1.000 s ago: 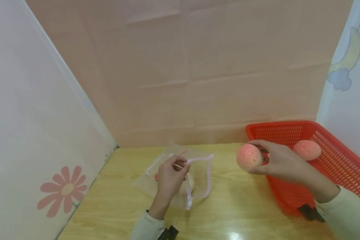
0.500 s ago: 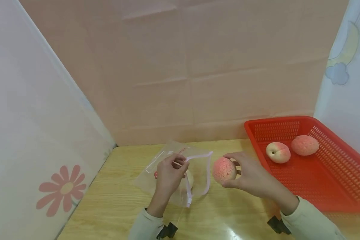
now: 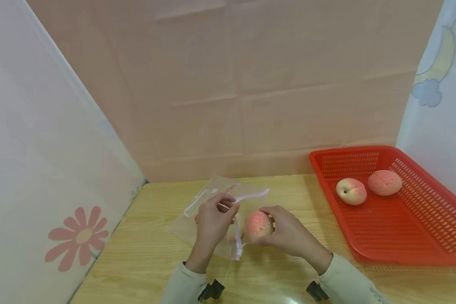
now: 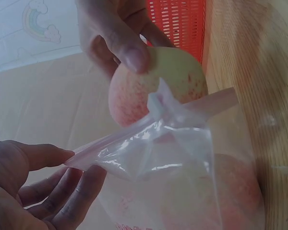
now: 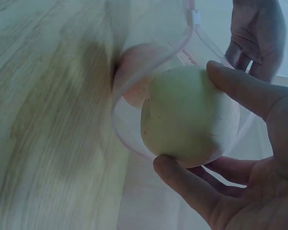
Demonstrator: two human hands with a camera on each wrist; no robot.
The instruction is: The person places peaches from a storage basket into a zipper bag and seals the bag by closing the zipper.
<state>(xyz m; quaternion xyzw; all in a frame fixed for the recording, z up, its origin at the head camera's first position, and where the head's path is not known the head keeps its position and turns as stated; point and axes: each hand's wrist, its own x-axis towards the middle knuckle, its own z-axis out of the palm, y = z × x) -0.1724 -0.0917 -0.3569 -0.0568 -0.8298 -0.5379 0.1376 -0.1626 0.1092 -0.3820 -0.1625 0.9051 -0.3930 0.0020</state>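
Note:
My left hand [image 3: 215,217] pinches the rim of a clear zip bag [image 4: 149,158] between thumb and fingers, with the bag's mouth spread toward the right. Inside the bag lies one peach [image 5: 137,72], seen through the plastic in both wrist views. My right hand [image 3: 290,232] grips a second peach [image 3: 259,224], pink and speckled on one side and pale on the other. In the right wrist view this held peach [image 5: 189,115] is at the bag's mouth, in front of the opening. The pink zip strip [image 3: 238,238] has a small slider [image 5: 196,18] on it.
To the right stands a red plastic basket [image 3: 399,249] with slotted walls. Two more peaches lie in it, a pale one [image 3: 351,191] and a pink one [image 3: 385,183]. The wooden table [image 3: 137,253] meets a cloth backdrop [image 3: 197,126] behind.
My right hand has carried the peach leftward from over the basket to the bag's mouth. The left hand keeps its pinch on the bag almost unmoved.

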